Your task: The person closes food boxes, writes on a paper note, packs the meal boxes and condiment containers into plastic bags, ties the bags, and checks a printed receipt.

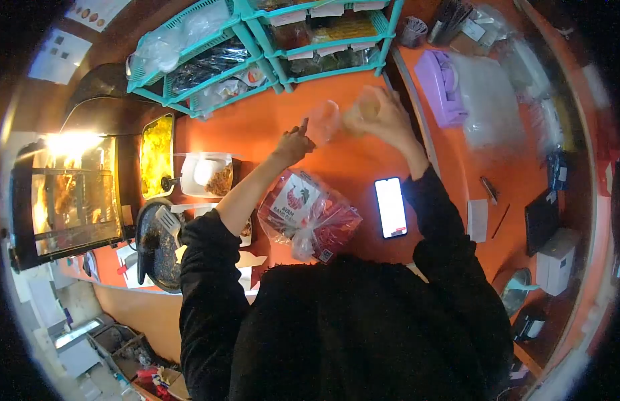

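My left hand (294, 144) is closed at the near side of a clear plastic cup (325, 121), which is tilted and blurred, with one finger stretched along it. To the right, my right hand (388, 119) has its fingers wrapped round a pale translucent cup (365, 107), also smeared by motion; its contents cannot be made out. The two cups are close together above the orange counter. Nearer my body lies a tied clear bag (310, 217) with a red printed package inside. A phone with a lit white screen (391, 207) lies below my right hand.
Teal stacked baskets (276, 50) with packets stand at the back. On the left are a lit glass cabinet (76, 200), a tray of yellow food (157, 157), a white container (206, 175) and a dark pan (156, 247). A purple tape dispenser (440, 88) sits at right.
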`<state>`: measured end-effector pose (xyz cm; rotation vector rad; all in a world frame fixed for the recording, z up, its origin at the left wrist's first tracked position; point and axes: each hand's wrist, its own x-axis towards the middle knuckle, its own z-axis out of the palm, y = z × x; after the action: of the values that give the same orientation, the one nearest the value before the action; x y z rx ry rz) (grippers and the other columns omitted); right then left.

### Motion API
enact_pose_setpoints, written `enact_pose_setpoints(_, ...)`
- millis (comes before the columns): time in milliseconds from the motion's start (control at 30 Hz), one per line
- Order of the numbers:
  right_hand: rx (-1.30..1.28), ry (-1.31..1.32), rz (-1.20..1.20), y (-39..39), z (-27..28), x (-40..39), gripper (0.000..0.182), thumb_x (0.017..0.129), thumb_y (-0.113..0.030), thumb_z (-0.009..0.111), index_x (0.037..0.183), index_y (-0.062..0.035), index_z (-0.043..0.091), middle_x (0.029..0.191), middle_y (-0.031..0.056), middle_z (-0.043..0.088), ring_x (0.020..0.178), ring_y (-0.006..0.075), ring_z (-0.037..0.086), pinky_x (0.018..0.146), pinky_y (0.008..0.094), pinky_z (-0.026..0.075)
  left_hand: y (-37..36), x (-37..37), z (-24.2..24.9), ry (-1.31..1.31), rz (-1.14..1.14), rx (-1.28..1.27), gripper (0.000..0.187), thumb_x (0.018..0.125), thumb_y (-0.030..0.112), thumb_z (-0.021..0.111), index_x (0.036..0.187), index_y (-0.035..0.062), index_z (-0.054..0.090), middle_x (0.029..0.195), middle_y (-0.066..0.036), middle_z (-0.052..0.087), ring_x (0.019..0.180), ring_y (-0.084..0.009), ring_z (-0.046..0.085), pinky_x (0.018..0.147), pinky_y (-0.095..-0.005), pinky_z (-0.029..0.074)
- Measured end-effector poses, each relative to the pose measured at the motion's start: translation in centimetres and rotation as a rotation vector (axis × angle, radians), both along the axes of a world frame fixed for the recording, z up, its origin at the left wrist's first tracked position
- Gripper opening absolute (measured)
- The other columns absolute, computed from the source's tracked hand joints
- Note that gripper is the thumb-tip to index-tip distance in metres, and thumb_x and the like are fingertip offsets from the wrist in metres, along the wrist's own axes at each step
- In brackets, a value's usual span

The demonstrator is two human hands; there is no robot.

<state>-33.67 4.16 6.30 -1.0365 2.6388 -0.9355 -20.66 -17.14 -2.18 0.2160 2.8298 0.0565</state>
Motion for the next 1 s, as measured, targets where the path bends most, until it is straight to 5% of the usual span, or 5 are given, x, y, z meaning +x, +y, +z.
enact_pose_setpoints(67,-0.454,-0.103,-0.02,-3.2,-1.2,0.0,0.075,0.053,-0.041,0.07,0.113,-0.0081,0.039,0.102,0.019,0.047,0.094,0.0338,0.047,0.078,0.0401,0.04,1.6,-0.6,0.6,-0.036,0.015,-0.057,0.026,0.074,0.023,0.057,0.1,0.0283,0.059,0.133,-0.017,0.02,0.11,-0.0231,0.041,0.08,-0.0386,0.042)
enact_pose_setpoints(400,0.165,0.001,0.003,-8.2,-6.8,3.1,0.07,0.059,-0.039,0.065,0.115,-0.0084,0.036,0.112,0.0208,0.039,0.099,0.0407,0.043,0.082,0.0459,0.038,-1.3,-1.3,-5.1,-0.026,0.077,0.314,0.033,0.072,0.026,0.057,0.103,0.014,0.056,0.124,-0.013,0.04,0.104,-0.0314,0.044,0.079,-0.0402,0.044)
enact_pose_setpoints(567,0.129,0.208,0.21,-8.1,-6.2,3.2,0.061,0.06,-0.027,0.066,0.112,-0.0103,0.041,0.114,0.0163,0.039,0.1,0.0376,0.042,0.085,0.043,0.035,-0.7,-2.3,0.5,0.335,0.8,0.428,0.033,0.068,0.018,0.06,0.099,0.0123,0.05,0.102,-0.012,0.049,0.087,-0.0352,0.053,0.071,-0.0425,0.046)
enact_pose_setpoints(700,-0.663,-0.306,0.035,-7.0,-10.8,0.0,0.052,0.063,-0.014,0.064,0.111,-0.0104,0.044,0.108,0.0134,0.048,0.098,0.0279,0.048,0.081,0.0349,0.04,-0.9,-2.9,-0.3,0.264,0.723,0.418,0.034,0.067,0.012,0.059,0.098,0.012,0.046,0.09,-0.012,0.048,0.089,-0.0336,0.053,0.069,-0.0429,0.046)
enact_pose_setpoints(1000,-0.161,-0.191,-0.018,-4.7,-12.9,2.6,0.02,0.069,-0.011,0.06,0.087,-0.0032,0.056,0.084,0.0136,0.058,0.077,0.0264,0.057,0.068,0.035,0.045,-2.9,-5.2,-7.6,0.314,0.473,0.412,0.026,0.07,0.012,0.054,0.095,0.0091,0.049,0.077,-0.017,0.057,0.069,-0.0354,0.057,0.06,-0.0447,0.046)
